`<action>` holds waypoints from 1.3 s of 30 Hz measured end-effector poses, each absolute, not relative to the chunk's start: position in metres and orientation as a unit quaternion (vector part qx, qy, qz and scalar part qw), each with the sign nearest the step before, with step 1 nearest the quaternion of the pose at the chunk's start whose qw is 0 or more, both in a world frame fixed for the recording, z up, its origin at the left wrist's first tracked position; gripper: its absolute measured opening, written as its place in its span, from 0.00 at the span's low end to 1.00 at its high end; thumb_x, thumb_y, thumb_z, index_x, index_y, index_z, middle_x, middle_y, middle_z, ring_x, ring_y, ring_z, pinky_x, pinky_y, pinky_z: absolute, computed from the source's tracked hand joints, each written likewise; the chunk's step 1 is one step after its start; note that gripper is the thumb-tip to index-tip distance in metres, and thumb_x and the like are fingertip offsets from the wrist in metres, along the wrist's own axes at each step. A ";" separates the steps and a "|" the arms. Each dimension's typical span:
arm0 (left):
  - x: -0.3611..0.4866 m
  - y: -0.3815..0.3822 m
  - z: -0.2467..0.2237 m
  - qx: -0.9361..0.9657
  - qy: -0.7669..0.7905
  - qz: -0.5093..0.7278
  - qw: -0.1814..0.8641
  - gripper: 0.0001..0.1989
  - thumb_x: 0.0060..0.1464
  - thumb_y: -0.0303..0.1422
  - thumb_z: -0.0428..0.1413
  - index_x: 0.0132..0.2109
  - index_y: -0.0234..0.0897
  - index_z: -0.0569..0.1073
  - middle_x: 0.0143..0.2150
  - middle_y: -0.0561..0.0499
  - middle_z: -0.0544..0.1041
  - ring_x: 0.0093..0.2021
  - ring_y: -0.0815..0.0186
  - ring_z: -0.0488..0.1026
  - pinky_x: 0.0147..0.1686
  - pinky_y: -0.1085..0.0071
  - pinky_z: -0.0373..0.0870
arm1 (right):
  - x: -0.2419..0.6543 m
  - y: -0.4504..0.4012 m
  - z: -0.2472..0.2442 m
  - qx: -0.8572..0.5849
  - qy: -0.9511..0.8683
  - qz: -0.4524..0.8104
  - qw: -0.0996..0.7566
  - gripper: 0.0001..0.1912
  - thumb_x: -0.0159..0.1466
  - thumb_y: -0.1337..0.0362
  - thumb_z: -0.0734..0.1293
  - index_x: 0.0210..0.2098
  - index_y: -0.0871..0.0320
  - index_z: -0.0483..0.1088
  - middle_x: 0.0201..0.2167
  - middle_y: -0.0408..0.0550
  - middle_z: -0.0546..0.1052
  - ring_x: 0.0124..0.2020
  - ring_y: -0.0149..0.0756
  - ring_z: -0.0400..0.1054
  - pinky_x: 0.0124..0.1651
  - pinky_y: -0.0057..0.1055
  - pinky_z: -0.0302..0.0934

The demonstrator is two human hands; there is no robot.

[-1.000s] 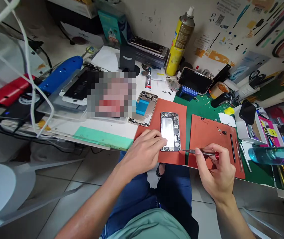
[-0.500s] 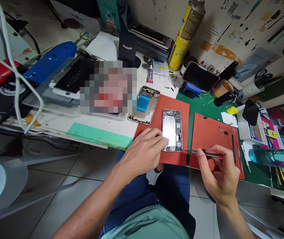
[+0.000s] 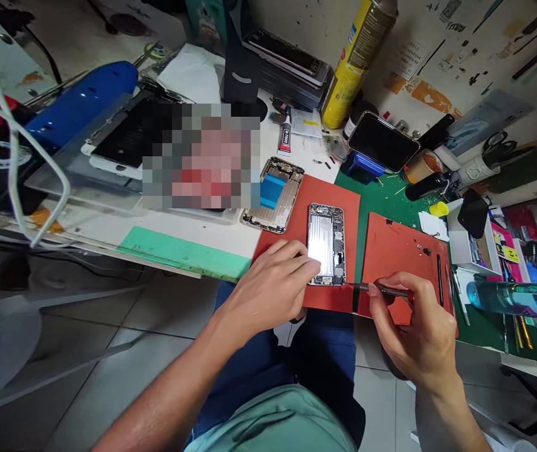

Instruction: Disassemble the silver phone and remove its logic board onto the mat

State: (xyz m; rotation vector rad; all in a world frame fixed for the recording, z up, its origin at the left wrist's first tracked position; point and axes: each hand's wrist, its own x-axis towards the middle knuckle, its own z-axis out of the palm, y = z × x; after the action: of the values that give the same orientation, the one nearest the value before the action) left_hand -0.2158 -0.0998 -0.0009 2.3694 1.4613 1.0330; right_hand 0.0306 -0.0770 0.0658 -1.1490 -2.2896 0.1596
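An opened phone (image 3: 325,245) with its inner parts showing lies on a red mat (image 3: 331,191). My left hand (image 3: 280,282) grips the lower left edge of this phone, thumb and fingers together. In my right hand (image 3: 414,314) is a slim screwdriver (image 3: 385,289), held level between thumb and fingers. Its tip is at the phone's lower right corner; whether it touches cannot be told. Up and left of the phone, a second phone housing (image 3: 275,194) with a blue strip lies at the mat's edge.
A second red mat (image 3: 404,251) holds tiny parts and a black stick. Behind stand a phone on a blue stand (image 3: 384,143) and a yellow spray can (image 3: 355,63). Tool boxes and a blue bottle (image 3: 513,298) are at the right, white cables (image 3: 14,157) at the left.
The view has shifted slightly. Both hands keep almost the same place at the phone, and the screwdriver tip is still at its lower right corner.
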 end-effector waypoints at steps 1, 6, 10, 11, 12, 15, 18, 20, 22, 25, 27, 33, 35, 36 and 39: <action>-0.216 -0.100 -0.001 0.795 0.489 0.349 0.083 0.15 0.61 0.16 0.51 0.45 0.33 0.79 0.37 0.46 0.80 0.46 0.55 0.72 0.45 0.59 0.71 | 0.029 -0.076 0.069 -0.425 -0.864 0.050 0.266 0.07 0.72 0.69 0.69 0.47 0.54 0.69 0.33 0.41 0.78 0.29 0.31 0.77 0.29 0.26 0.70; -0.215 -0.101 -0.001 0.795 0.488 0.352 0.075 0.15 0.61 0.16 0.51 0.46 0.32 0.79 0.37 0.46 0.80 0.45 0.55 0.72 0.44 0.59 0.71 | 0.022 -0.066 0.074 -0.414 -0.878 0.009 0.241 0.09 0.73 0.64 0.72 0.41 0.53 0.65 0.26 0.35 0.72 0.21 0.26 0.69 0.25 0.25 0.62; -0.215 -0.100 0.000 0.797 0.491 0.343 0.080 0.15 0.62 0.17 0.51 0.47 0.32 0.80 0.36 0.46 0.80 0.45 0.55 0.72 0.44 0.59 0.70 | 0.022 -0.057 0.071 -0.399 -0.885 0.023 0.238 0.12 0.72 0.65 0.72 0.40 0.52 0.63 0.26 0.34 0.71 0.21 0.26 0.67 0.25 0.25 0.60; -0.215 -0.100 0.000 0.797 0.492 0.342 0.081 0.15 0.62 0.17 0.51 0.47 0.32 0.80 0.36 0.46 0.80 0.45 0.55 0.72 0.44 0.59 0.70 | 0.023 -0.056 0.072 -0.391 -0.891 0.033 0.229 0.11 0.72 0.66 0.71 0.40 0.52 0.63 0.27 0.35 0.71 0.22 0.27 0.68 0.26 0.25 0.61; -0.215 -0.100 0.000 0.797 0.493 0.340 0.081 0.15 0.62 0.17 0.51 0.47 0.32 0.79 0.36 0.46 0.80 0.45 0.55 0.72 0.45 0.59 0.70 | 0.024 -0.055 0.073 -0.381 -0.897 0.043 0.221 0.11 0.72 0.66 0.71 0.40 0.52 0.62 0.28 0.35 0.71 0.23 0.27 0.68 0.27 0.26 0.62; -0.215 -0.100 0.000 0.797 0.496 0.335 0.081 0.15 0.62 0.17 0.51 0.47 0.33 0.79 0.36 0.46 0.80 0.46 0.55 0.72 0.45 0.59 0.70 | 0.026 -0.054 0.075 -0.361 -0.907 0.079 0.201 0.09 0.73 0.67 0.68 0.42 0.52 0.62 0.32 0.39 0.74 0.27 0.30 0.69 0.32 0.28 0.65; -0.214 -0.100 -0.001 0.797 0.497 0.334 0.079 0.14 0.62 0.18 0.51 0.46 0.34 0.79 0.36 0.46 0.80 0.46 0.55 0.72 0.46 0.59 0.70 | 0.027 -0.053 0.074 -0.370 -0.900 0.085 0.215 0.09 0.73 0.66 0.69 0.43 0.52 0.63 0.32 0.39 0.74 0.27 0.30 0.69 0.31 0.28 0.65; -0.215 -0.100 -0.001 0.797 0.497 0.335 0.078 0.14 0.62 0.18 0.51 0.46 0.35 0.79 0.36 0.46 0.80 0.46 0.55 0.72 0.46 0.59 0.70 | 0.027 -0.052 0.073 -0.383 -0.890 0.078 0.236 0.11 0.73 0.65 0.71 0.42 0.52 0.63 0.29 0.36 0.72 0.23 0.27 0.66 0.26 0.26 0.61; -0.215 -0.100 -0.002 0.797 0.497 0.336 0.077 0.14 0.62 0.18 0.51 0.45 0.36 0.79 0.36 0.47 0.81 0.46 0.55 0.72 0.46 0.59 0.70 | 0.027 -0.052 0.073 -0.387 -0.885 0.090 0.242 0.11 0.72 0.66 0.71 0.41 0.52 0.63 0.29 0.35 0.70 0.22 0.26 0.64 0.24 0.25 0.59; -0.214 -0.100 -0.002 0.797 0.496 0.335 0.078 0.14 0.63 0.19 0.51 0.45 0.36 0.79 0.36 0.47 0.81 0.46 0.55 0.72 0.46 0.58 0.70 | 0.027 -0.053 0.073 -0.380 -0.888 0.122 0.228 0.08 0.72 0.68 0.69 0.43 0.52 0.63 0.33 0.39 0.74 0.28 0.29 0.69 0.31 0.27 0.65; -0.214 -0.100 -0.002 0.797 0.496 0.334 0.079 0.13 0.64 0.19 0.51 0.45 0.35 0.79 0.36 0.47 0.81 0.46 0.55 0.72 0.46 0.58 0.70 | 0.026 -0.054 0.074 -0.386 -0.886 0.118 0.228 0.09 0.72 0.67 0.69 0.43 0.52 0.63 0.32 0.39 0.73 0.27 0.28 0.68 0.30 0.27 0.65; -0.214 -0.100 -0.002 0.798 0.495 0.334 0.081 0.13 0.65 0.19 0.51 0.44 0.34 0.79 0.36 0.47 0.80 0.46 0.55 0.72 0.45 0.58 0.70 | 0.025 -0.056 0.075 -0.380 -0.888 0.117 0.232 0.08 0.72 0.69 0.68 0.43 0.52 0.63 0.31 0.38 0.73 0.26 0.27 0.67 0.30 0.26 0.64; -0.214 -0.100 -0.001 0.798 0.495 0.335 0.081 0.13 0.65 0.19 0.51 0.45 0.33 0.79 0.36 0.47 0.80 0.46 0.55 0.72 0.45 0.58 0.70 | 0.025 -0.056 0.075 -0.383 -0.887 0.111 0.232 0.09 0.72 0.68 0.69 0.43 0.52 0.64 0.32 0.39 0.73 0.27 0.28 0.68 0.30 0.26 0.64; -0.214 -0.100 -0.001 0.798 0.495 0.335 0.080 0.12 0.65 0.19 0.51 0.45 0.33 0.79 0.36 0.47 0.80 0.46 0.55 0.72 0.45 0.58 0.70 | 0.025 -0.056 0.075 -0.388 -0.885 0.102 0.237 0.09 0.72 0.67 0.70 0.43 0.52 0.63 0.31 0.38 0.72 0.25 0.27 0.66 0.28 0.26 0.62; -0.214 -0.100 -0.001 0.798 0.494 0.335 0.080 0.12 0.65 0.20 0.51 0.45 0.34 0.79 0.36 0.47 0.80 0.46 0.55 0.72 0.45 0.59 0.69 | 0.024 -0.056 0.074 -0.387 -0.885 0.089 0.242 0.09 0.72 0.68 0.69 0.41 0.52 0.63 0.28 0.36 0.70 0.23 0.27 0.64 0.27 0.26 0.60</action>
State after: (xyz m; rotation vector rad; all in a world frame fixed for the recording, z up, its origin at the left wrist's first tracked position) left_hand -0.2144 -0.1002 -0.0015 2.3879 1.4775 1.0024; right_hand 0.0243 -0.0556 0.0745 -1.0580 -2.4214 0.2442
